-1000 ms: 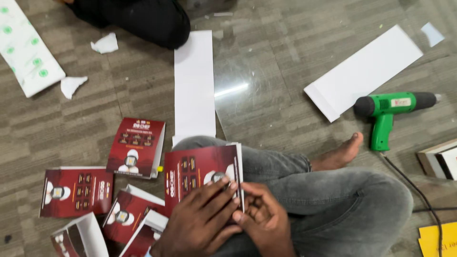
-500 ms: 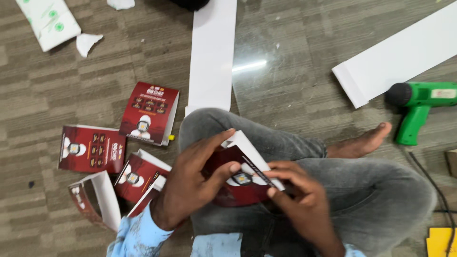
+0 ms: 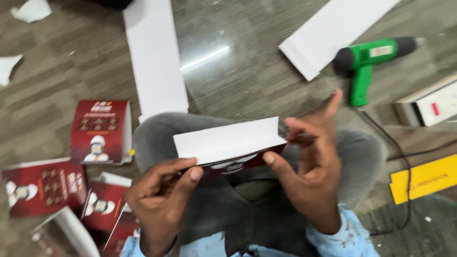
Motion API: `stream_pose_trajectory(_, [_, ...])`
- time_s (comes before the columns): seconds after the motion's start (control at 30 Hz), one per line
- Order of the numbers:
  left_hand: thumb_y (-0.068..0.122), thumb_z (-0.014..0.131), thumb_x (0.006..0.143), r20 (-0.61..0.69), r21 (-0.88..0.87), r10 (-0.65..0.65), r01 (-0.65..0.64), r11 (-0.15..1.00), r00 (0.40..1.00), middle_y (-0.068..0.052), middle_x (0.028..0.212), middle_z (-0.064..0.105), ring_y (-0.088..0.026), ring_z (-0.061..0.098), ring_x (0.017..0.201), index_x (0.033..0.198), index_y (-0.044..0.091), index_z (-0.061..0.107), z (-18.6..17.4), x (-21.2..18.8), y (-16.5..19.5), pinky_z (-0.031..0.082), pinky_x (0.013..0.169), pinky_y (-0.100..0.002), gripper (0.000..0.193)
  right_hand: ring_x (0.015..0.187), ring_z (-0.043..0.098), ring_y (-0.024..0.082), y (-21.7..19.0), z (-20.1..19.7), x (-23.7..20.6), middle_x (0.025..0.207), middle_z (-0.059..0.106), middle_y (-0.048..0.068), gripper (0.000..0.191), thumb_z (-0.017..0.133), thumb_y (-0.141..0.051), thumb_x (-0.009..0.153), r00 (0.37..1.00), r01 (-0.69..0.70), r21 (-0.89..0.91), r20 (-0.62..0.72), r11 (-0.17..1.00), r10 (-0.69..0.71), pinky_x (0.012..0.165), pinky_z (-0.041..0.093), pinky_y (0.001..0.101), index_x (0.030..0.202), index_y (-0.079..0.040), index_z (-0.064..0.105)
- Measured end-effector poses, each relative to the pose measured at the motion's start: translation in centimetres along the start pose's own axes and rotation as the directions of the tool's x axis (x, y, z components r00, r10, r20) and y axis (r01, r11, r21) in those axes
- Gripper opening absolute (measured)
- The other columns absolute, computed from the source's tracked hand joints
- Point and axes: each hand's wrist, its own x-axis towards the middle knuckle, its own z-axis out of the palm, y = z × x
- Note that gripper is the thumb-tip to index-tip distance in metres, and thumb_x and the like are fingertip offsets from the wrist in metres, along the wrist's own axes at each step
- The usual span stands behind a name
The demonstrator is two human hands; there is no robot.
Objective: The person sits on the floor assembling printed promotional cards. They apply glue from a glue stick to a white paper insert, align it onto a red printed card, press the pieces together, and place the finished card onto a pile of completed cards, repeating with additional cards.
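Left hand [image 3: 162,200] and right hand [image 3: 309,166] gripping flat red-and-white carton [image 3: 228,143], green heat gun [image 3: 369,59] nearby

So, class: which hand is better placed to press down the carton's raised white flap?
Probably the right hand: its fingers meet the red carton beside the flap's upturned end. The left hand grips underneath.

There is only one view, from a camera worn on the person's head, and it looks steeply down at the person's own lap and the floor [image 3: 247,71] in front. It is close: the left hand [image 3: 162,200] and the right hand [image 3: 309,166] fill the lower middle of the picture, while the folded knees lie just under them. The far floor runs to the top edge, and the picture is a little blurred.
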Motion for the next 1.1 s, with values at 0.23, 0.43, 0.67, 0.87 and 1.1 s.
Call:
stream_pose_trajectory(0.23, [0.0,0.08,0.088,0.013,0.02,0.066,-0.067,0.998,0.998,-0.006,0.085,0.076,0.0,0.058,0.067,0.12,-0.003,0.074,2.5,-0.2,-1.0,0.04,0.06,-0.014,0.033,0.088,0.062,0.005,1.7,-2.8,-2.1,0.104,0.073,0.007,0.031,0.074,0.001,0.095,0.962,-0.26,0.08,-0.072,0.962,0.265,0.077,0.047,0.0179,0.125,0.006,0.069])
stream_pose_trajectory(0.43, [-0.001,0.079,0.088,0.072,0.073,0.177,-0.182,0.981,0.982,-0.008,0.088,0.078,0.001,0.058,0.064,0.117,-0.001,0.075,3.1,0.0,-0.5,0.039,0.055,-0.014,0.029,0.095,0.067,0.008,2.9,-3.8,-2.2,0.108,0.074,0.011,0.03,0.075,0.004,0.096,0.976,-0.174,0.246,-0.087,0.954,0.2,0.085,0.052,0.0201,0.125,0.008,0.068])
stream_pose_trajectory(0.67, [-0.002,0.08,0.088,0.076,-0.003,0.178,-0.178,0.984,0.981,-0.005,0.08,0.073,0.003,0.048,0.061,0.115,-0.001,0.076,3.5,0.0,-0.8,0.03,0.053,-0.016,0.027,0.102,0.072,0.014,2.4,-4.7,-2.0,0.113,0.076,0.016,0.028,0.073,0.004,0.096,0.979,-0.172,0.198,-0.071,0.965,0.19,0.091,0.057,0.0243,0.122,0.008,0.069])
stream_pose_trajectory(0.87, [-0.003,0.08,0.087,0.072,0.043,0.161,-0.165,0.985,0.984,-0.006,0.08,0.074,0.004,0.048,0.058,0.113,0.0,0.076,3.3,0.0,-1.1,0.029,0.051,-0.016,0.027,0.101,0.072,0.013,2.3,-5.2,-2.0,0.11,0.077,0.015,0.024,0.073,0.002,0.097,0.984,-0.17,0.163,-0.026,0.972,0.176,0.089,0.058,0.0236,0.12,0.007,0.07])
stream_pose_trajectory(1.1, [-0.003,0.078,0.087,0.158,-0.003,0.211,-0.214,0.977,0.965,-0.01,0.088,0.078,0.003,0.053,0.058,0.107,0.002,0.076,3.2,0.6,-1.4,0.032,0.05,-0.016,0.021,0.094,0.072,0.012,2.9,-5.7,-2.3,0.105,0.078,0.015,0.021,0.075,0.001,0.096,0.972,-0.227,0.129,-0.03,0.965,0.233,0.083,0.056,0.0221,0.115,0.006,0.072])
